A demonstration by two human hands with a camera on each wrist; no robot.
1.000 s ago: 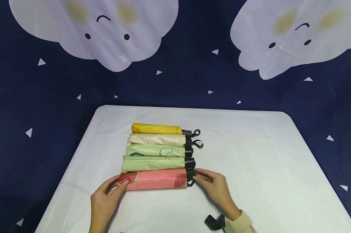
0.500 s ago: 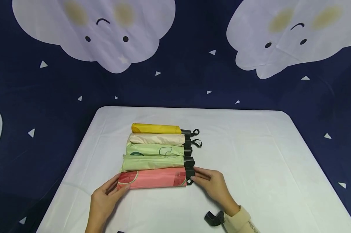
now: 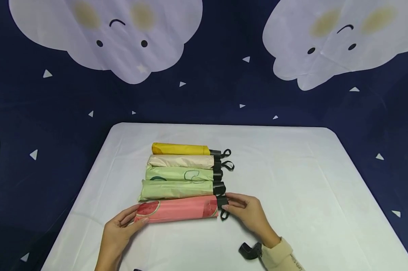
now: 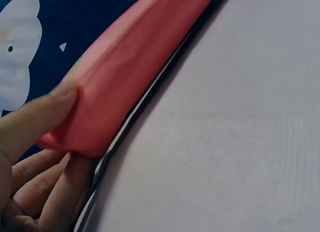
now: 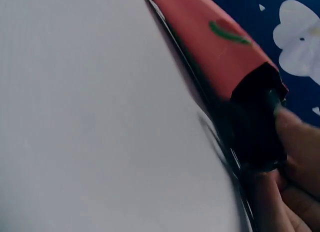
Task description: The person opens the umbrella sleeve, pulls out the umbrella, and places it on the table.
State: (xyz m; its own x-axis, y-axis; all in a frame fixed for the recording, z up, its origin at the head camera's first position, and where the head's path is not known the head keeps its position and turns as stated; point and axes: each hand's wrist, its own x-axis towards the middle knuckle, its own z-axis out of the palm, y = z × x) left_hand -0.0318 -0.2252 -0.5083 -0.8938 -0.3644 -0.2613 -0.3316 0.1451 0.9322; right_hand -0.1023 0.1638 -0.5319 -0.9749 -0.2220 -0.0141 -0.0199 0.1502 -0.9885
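A folded pink umbrella [image 3: 180, 209] with watermelon print lies crosswise at the front of a row of folded umbrellas. My left hand [image 3: 117, 233] pinches its left end, thumb on top and fingers beneath, as the left wrist view shows on the pink cloth [image 4: 125, 77]. At the other end my right hand [image 3: 251, 214] grips the black handle [image 5: 260, 127], from which a strap loop [image 3: 224, 214] hangs. Just behind it lies a plain light green umbrella [image 3: 178, 190], then a patterned green umbrella [image 3: 177, 174], a cream umbrella [image 3: 180, 161] and a yellow umbrella [image 3: 180, 149].
The umbrellas are on a white table [image 3: 292, 180] with rounded far corners. A black curved object [image 3: 249, 251] shows beside the right sleeve [image 3: 278, 254]. Behind the table hangs a dark blue cloth [image 3: 217, 86] printed with clouds.
The pink umbrella has shifted slightly toward me at its left end, both hands still on it. Its strap loop now hangs more visibly below the handle. The other umbrellas keep their places.
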